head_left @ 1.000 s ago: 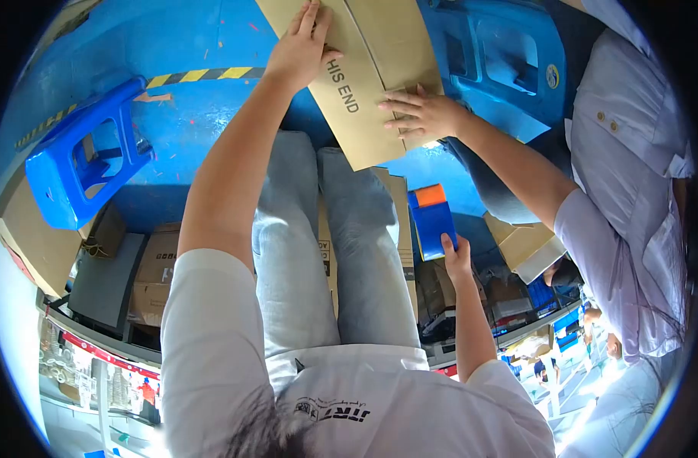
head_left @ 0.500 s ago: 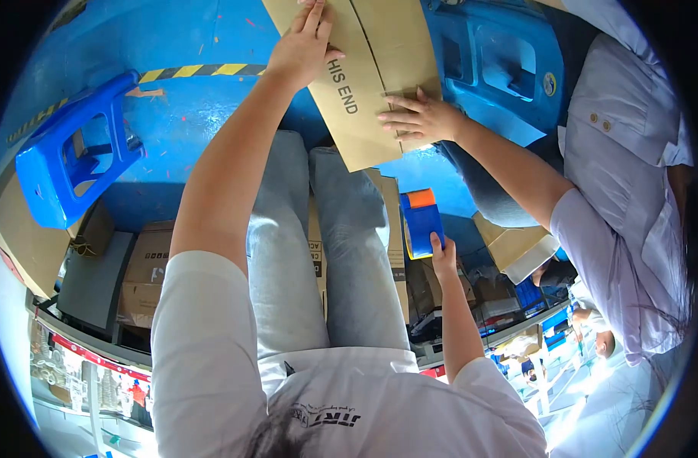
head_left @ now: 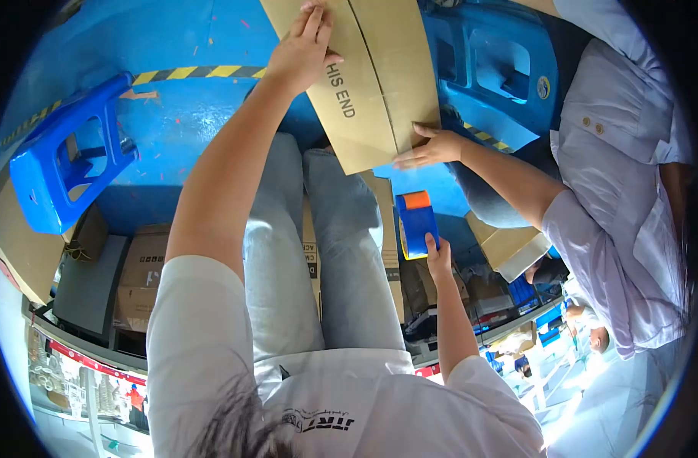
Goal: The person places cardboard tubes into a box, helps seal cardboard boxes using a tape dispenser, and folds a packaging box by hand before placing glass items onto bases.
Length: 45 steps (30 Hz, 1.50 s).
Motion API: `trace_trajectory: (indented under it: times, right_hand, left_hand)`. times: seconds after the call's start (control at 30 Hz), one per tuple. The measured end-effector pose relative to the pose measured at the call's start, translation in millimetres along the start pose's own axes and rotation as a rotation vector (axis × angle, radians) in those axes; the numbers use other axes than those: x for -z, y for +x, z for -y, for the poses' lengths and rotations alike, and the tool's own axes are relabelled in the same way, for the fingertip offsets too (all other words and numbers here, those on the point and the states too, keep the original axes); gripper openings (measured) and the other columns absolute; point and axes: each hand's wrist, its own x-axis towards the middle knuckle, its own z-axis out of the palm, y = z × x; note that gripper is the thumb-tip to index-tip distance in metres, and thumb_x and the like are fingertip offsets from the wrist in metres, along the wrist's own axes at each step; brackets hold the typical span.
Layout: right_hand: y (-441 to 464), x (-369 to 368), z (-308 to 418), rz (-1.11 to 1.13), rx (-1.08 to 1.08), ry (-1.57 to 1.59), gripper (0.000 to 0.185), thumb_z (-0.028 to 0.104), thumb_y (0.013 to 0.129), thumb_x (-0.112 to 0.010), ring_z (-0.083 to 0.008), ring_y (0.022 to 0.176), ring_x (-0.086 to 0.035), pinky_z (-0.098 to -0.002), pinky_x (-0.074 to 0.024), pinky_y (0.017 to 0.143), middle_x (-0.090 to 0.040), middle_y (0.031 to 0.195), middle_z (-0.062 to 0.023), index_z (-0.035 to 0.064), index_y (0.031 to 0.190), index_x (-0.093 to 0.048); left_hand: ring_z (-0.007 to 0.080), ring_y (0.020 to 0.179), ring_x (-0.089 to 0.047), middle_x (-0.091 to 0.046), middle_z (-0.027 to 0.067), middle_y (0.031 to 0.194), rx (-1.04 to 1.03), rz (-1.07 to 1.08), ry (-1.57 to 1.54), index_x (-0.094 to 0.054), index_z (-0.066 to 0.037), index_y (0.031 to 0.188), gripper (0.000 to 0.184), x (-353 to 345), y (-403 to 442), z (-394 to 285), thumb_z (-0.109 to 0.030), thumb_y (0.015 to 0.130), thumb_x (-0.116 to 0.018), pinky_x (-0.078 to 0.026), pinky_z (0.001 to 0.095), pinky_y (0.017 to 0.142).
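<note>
A cardboard box with "HIS END" printed on it lies slanted at the top centre, a narrow seam running along its upper face. My left hand rests on the box's upper left part, fingers extended. Lower down, right of my knees, my right hand grips the near end of a blue tape dispenser with an orange part at its far end. The dispenser is apart from the box. A co-worker's hand touches the box's lower right corner.
A blue stool stands at the left, another at the upper right. The co-worker sits close on the right. An open carton lies below that person's leg. More boxes are at the lower left.
The co-worker's hand has slid from the box's upper face to its lower right corner. My left hand stays on the box. The dispenser has shifted slightly left in view with my right hand.
</note>
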Motion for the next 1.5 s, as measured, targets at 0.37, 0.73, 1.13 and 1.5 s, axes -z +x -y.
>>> trace_trajectory:
  times: [0.37, 0.73, 1.13, 1.5]
  right_hand:
    - [20.4, -1.2, 7.2, -0.015, 0.009, -0.037, 0.052, 0.048, 0.09, -0.053, -0.0092, 0.072, -0.048, -0.0283, -0.0417, 0.066, -0.057, 0.072, -0.0033, -0.0032, 0.084, -0.06]
    - [44.2, -17.4, 4.8, -0.043, -0.001, -0.117, 0.054, 0.048, 0.088, -0.054, -0.0225, 0.073, -0.06, -0.0348, -0.0456, 0.069, -0.062, 0.076, -0.0177, -0.0051, 0.088, -0.061]
    - [91.9, -39.3, 30.4, -0.153, 0.091, -0.171, 0.056, 0.051, 0.086, -0.055, -0.0267, 0.069, -0.061, -0.0364, -0.0454, 0.067, -0.062, 0.071, -0.0175, -0.0046, 0.087, -0.063]
    - [116.4, -30.9, 61.5, -0.07, 0.025, -0.209, 0.055, 0.05, 0.085, -0.057, -0.0199, 0.063, -0.054, -0.0328, -0.045, 0.064, -0.061, 0.069, -0.0146, -0.0049, 0.084, -0.063]
  left_hand:
    - [0.0322, 0.129, -0.034, -0.032, 0.0165, 0.139, -0.008, 0.004, 0.007, -0.034, -0.002, 0.135, 0.075, -1.4, 5.5, -0.7, -0.047, 0.081, -0.059, -0.041, 0.0382, 0.099]
    - [0.0333, 0.127, -0.036, -0.033, 0.016, 0.138, -0.015, -0.008, -0.029, -0.039, -0.003, 0.131, 0.068, -1.2, 4.7, 4.4, -0.046, 0.082, -0.059, -0.044, 0.0389, 0.095]
    - [0.0358, 0.117, -0.045, -0.034, 0.0154, 0.136, -0.03, -0.112, -0.15, -0.038, -0.003, 0.132, 0.071, -4.4, -3.7, 9.6, -0.04, 0.079, -0.065, -0.05, 0.0394, 0.086]
    - [0.0332, 0.115, -0.048, -0.037, 0.0123, 0.135, -0.055, -0.107, -0.208, -0.04, -0.002, 0.131, 0.068, -3.8, -3.4, 17.7, -0.036, 0.078, -0.066, -0.049, 0.0386, 0.086]
